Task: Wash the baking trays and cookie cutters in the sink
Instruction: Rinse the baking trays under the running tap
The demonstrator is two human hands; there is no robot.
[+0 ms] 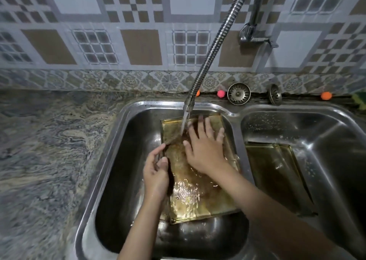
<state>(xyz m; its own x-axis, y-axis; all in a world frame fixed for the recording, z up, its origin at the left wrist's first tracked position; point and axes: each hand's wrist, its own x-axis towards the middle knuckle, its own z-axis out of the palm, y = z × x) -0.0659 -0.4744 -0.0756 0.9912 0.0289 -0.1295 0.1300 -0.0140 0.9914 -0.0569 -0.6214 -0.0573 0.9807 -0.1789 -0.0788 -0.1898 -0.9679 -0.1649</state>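
A gold baking tray lies tilted in the left basin of the steel double sink. Water runs onto its far end from the flexible faucet hose. My left hand grips the tray's left rim, thumb over the edge. My right hand lies flat on the tray's wet surface with fingers spread, just beside the stream. A second gold tray rests in the right basin. No cookie cutters are visible.
Two metal sink strainers stand on the ledge behind the sink, beside small orange and pink pom-pom balls. A marbled stone counter extends left. The tap's wall mount sits on the tiled wall.
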